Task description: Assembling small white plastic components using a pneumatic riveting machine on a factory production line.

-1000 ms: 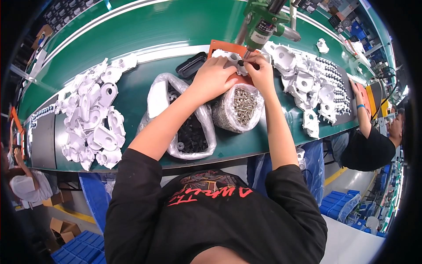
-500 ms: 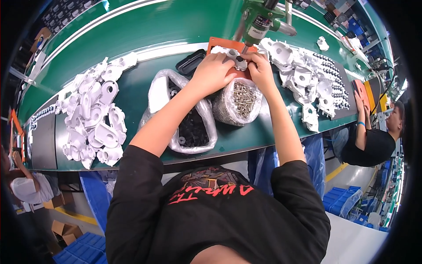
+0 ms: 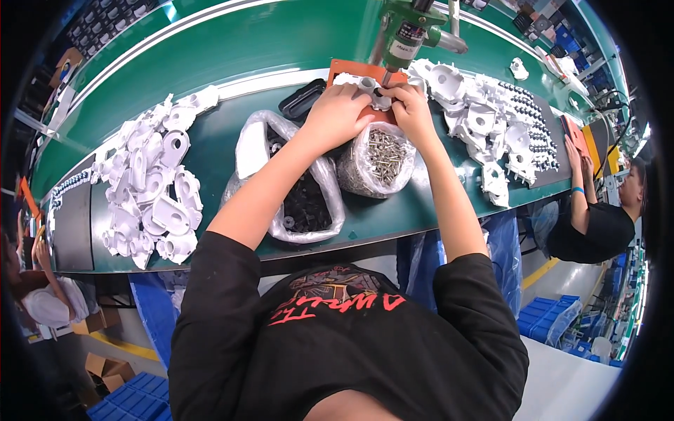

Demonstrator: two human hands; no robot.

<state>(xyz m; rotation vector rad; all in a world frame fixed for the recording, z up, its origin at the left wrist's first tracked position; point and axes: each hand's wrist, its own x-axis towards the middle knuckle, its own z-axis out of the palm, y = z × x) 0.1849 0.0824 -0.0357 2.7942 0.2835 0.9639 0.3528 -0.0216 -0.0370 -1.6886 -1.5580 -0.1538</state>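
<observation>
Both hands on white plastic part point(image 3: 370, 90) atop orange mat point(image 3: 349, 69) | left hand point(image 3: 335, 116) clamping it, right hand point(image 3: 407, 105) pinching beside | green screwdriver point(image 3: 406, 31) poised above | fastening seemingly underway, big piles unworked

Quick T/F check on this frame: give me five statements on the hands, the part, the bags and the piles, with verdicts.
1. Both hands meet on one small white part. True: the left hand and right hand hold the white part on the orange mat.
2. The green tool hangs off to the person's left. False: the green tool hangs right above the held part.
3. The bag of metal screws lies open below the right hand. True: the bag of screws lies there.
4. The bag of dark parts sits right of the screws. False: the bag of dark parts lies on their left.
5. White housings lie only on the left. False: one pile on the left, another on the right.
</observation>
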